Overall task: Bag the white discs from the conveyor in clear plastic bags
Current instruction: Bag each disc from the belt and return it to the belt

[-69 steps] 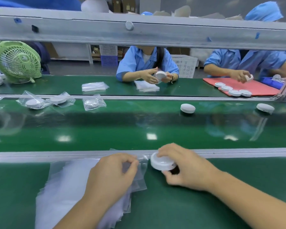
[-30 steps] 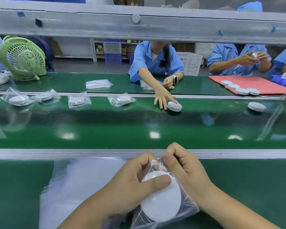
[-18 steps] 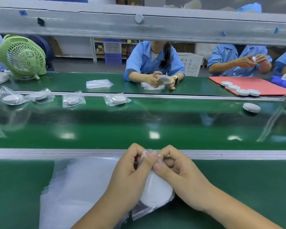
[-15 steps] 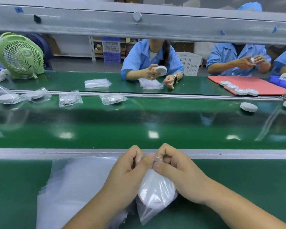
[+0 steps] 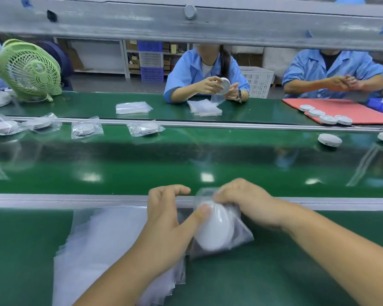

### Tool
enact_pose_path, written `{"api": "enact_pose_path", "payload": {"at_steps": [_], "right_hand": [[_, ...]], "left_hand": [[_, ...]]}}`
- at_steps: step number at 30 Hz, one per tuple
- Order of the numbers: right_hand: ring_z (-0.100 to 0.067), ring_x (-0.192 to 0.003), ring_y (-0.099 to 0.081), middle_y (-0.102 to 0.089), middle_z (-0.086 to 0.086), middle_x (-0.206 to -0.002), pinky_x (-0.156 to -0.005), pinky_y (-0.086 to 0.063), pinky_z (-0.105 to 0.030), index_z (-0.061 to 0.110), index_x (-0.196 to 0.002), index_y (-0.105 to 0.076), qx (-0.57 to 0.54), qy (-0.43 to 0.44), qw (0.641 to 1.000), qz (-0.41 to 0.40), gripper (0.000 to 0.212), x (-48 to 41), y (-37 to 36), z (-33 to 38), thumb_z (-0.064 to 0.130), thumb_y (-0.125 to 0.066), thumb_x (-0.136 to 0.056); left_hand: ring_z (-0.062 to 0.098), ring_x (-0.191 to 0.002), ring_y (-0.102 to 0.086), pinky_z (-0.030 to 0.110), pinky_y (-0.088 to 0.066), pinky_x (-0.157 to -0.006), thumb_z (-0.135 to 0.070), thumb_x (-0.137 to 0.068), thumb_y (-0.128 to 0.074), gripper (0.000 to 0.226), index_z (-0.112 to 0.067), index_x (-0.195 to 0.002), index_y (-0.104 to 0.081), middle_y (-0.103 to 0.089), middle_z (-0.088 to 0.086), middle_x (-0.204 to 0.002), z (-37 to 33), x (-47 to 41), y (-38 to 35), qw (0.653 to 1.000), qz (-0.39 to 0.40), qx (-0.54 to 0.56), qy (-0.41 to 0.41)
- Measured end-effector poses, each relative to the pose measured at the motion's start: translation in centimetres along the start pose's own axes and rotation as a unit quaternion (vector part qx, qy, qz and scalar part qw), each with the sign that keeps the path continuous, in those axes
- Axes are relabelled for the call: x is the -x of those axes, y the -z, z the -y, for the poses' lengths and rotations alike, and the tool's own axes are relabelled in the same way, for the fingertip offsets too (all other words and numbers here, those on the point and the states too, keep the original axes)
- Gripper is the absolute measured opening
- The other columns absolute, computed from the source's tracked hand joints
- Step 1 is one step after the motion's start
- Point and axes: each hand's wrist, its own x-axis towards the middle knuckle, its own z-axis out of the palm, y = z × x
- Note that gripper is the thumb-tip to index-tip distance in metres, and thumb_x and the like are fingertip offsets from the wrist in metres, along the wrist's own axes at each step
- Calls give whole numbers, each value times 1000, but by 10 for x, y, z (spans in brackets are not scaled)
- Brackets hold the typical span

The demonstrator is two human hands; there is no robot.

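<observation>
White disc (image 5: 217, 233): inside bag (image 5: 243, 237), lower centre, tilted, between both hands.
Left hand (image 5: 166, 219): fingers (image 5: 180, 190) spread, thumb presses disc's left edge.
Right hand (image 5: 250, 204): nearer, fingers curled, pinching bag mouth above disc.

1. A white disc (image 5: 215, 230) sits inside a clear bag (image 5: 243, 237), just right of the bag stack (image 5: 102, 239).
2. The right hand (image 5: 249, 205) grips the bag's top.
3. The left hand (image 5: 164, 219) lies over the stack's right edge, its thumb touching the disc.

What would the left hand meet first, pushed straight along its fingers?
The left hand would likely meet the metal rail just ahead, then bare conveyor belt; its height is unclear.
</observation>
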Motion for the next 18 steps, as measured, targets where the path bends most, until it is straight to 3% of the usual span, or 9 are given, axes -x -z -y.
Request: {"api": "enact_pose_path", "payload": {"at_steps": [2,4,7,9,11,14,18], "right_hand": [[-11,-45,-47,-53,4,-52,-46,-36,-23,22,-49,-65,-61,-42,992,-104,34,-28,11,-6,34,-64,-81],[-13,-46,-55,-62,-1,-56,-43,-37,-23,19,-67,-75,-118,-90,971,-188,35,-61,26,-12,25,-56,-95],[-16,-67,-65,-72,-7,-78,-55,-49,-30,6,-104,-68,-122,-123,941,-289,28,-107,49,-16,23,-46,-106],[-24,-95,-66,-71,-11,-111,-83,-56,-37,1,-122,-65,-61,-160,942,-288,30,-127,57,-19,19,-46,-108],[-26,-111,-62,-64,-10,-130,-101,-54,-39,0,-130,-62,15,-199,949,-243,28,-140,58,-23,5,-48,-106],[-23,-102,-58,-63,-8,-131,-93,-54,-40,8,-131,-63,68,-166,965,-189,31,-148,43,-30,8,-53,-102],[-5,-86,-63,-66,15,-112,-70,-45,-16,37,-108,-72,146,-71,972,-169,22,-133,16,-37,21,-57,-101]], "left_hand": [[-13,-122,-30,13,-33,-98,-62,-88,-55,24,-51,-108,-46,-28,-34,-116,8,-1,10,994,0,-110,-20],[-7,-119,-33,20,-34,-100,-45,-92,-58,12,-49,-103,-53,-36,-32,-113,14,-2,18,978,7,-202,-57],[-6,-115,-36,23,-33,-100,-54,-88,-58,18,-49,-105,-63,-49,-36,-109,17,-3,18,953,50,-283,-100],[-8,-116,-36,22,-31,-99,-68,-86,-48,34,-52,-111,-65,-50,-39,-111,22,-3,13,944,66,-307,-107],[-10,-116,-35,21,-28,-97,-75,-84,-42,43,-56,-116,-64,-51,-40,-116,26,-5,9,941,67,-314,-107],[-12,-120,-33,19,-27,-99,-77,-86,-43,43,-60,-121,-60,-52,-41,-123,27,-8,9,936,67,-328,-107],[-13,-120,-37,14,-29,-100,-74,-87,-47,40,-57,-121,-64,-55,-42,-125,25,-7,7,939,53,-321,-113]]}}
